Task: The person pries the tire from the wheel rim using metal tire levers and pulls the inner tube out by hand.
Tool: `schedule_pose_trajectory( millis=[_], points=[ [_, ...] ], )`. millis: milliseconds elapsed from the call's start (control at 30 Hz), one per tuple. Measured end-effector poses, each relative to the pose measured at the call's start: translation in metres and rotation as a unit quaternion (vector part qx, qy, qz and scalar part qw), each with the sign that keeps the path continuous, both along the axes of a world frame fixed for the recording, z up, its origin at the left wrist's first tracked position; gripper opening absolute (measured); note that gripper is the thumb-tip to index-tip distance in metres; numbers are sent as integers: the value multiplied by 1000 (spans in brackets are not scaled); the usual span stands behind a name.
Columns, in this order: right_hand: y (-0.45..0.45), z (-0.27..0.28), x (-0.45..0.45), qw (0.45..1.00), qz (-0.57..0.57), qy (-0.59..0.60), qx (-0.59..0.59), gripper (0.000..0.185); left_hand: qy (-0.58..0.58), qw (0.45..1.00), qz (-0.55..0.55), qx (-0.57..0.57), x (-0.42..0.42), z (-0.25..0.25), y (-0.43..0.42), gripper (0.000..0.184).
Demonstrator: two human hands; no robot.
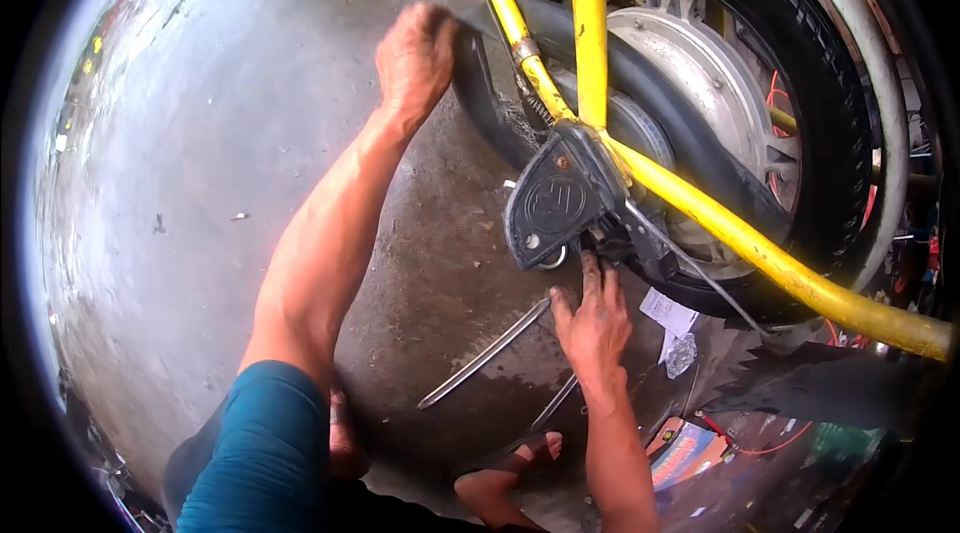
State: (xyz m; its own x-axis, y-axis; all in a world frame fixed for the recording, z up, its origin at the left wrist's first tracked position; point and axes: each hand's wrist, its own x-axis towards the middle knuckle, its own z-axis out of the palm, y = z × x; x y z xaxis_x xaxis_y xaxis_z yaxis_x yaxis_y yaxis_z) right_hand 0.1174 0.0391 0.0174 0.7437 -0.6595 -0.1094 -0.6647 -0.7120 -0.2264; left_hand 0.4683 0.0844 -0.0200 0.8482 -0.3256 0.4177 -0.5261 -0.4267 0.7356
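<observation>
My left hand [416, 55] is closed around a black inner tube [485, 103], left of the yellow frame [592, 43]. The tube hangs in a loop and also lies across the wheel [715, 83], beside its black tire [825, 123]. My right hand [594, 318] is below a black plastic cover [560, 198], its fingers reaching up to the dark parts under it. The fingers look apart, but their tips are partly hidden. A metal tire lever [485, 353] lies on the floor left of my right hand, and another metal rod [554, 401] is partly behind my right wrist.
Papers [668, 311] and a crumpled clear wrapper [679, 355] lie right of my right hand. A colorful packet [688, 453] and orange cord [775, 448] are at the lower right. My bare foot [500, 478] is at the bottom. A curved grey tube [888, 123] runs outside the tire.
</observation>
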Motion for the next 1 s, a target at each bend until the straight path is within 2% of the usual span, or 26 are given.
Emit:
schedule_pose_trajectory(
  millis=[67,100,200,267,300,333,400,433,533,567,667,700,733,800,833,867,900,933,967,1000],
  points=[
    [10,-7,-1,1000,-13,-24,8,63,174,984,-49,9,2,-21,8,32],
    [13,-9,0,999,-19,-32,9,63,152,988,-8,-23,-2,-19,14,37],
    [17,-5,11,997,-31,-48,61,64,21,988,-81,-130,-27,49,23,41],
    [16,-6,17,996,-25,-66,53,61,-56,981,-177,-57,-37,94,18,44],
    [15,-12,18,995,-29,-84,54,60,-187,958,-215,-38,-28,95,5,48],
    [13,-14,19,993,-33,-102,55,60,-172,943,-283,45,-23,102,-2,50],
    [14,-11,21,984,-50,-146,85,53,-162,923,-328,116,-24,107,-14,46],
    [14,-9,21,979,-62,-166,99,49,-184,923,-324,100,-22,110,-18,35],
    [16,-36,11,901,-176,-314,243,39,-62,972,-222,-36,-30,131,-29,25],
    [20,-37,9,866,-232,-352,269,35,-157,969,-179,-73,-26,132,-36,18],
    [24,-54,-3,768,-334,-484,255,44,-87,975,-135,-152,-40,124,-44,28],
    [22,-49,-8,769,-374,-454,251,51,-68,946,-185,-257,-45,126,-49,17],
    [21,-44,-7,766,-376,-476,211,52,-10,947,-174,-271,-52,127,-50,21],
    [15,-37,-5,760,-377,-513,129,55,135,907,-206,-342,-64,112,-45,46],
    [4,-41,-10,773,-380,-500,92,54,-72,962,-86,-251,-66,99,-30,45],
    [-3,-32,-7,780,-377,-495,68,54,-84,951,-116,-274,-79,87,-14,58],
    [-8,-18,-2,786,-373,-490,44,53,-93,949,-103,-282,-100,78,2,53],
    [-14,-9,3,793,-366,-486,22,52,-71,965,-93,-234,-127,60,21,47],
    [-20,-7,6,767,-376,-518,40,53,-15,961,-116,-249,-154,43,40,37],
    [-25,-5,8,759,-359,-542,36,55,-32,962,-124,-239,-175,20,51,34]
  ],
)
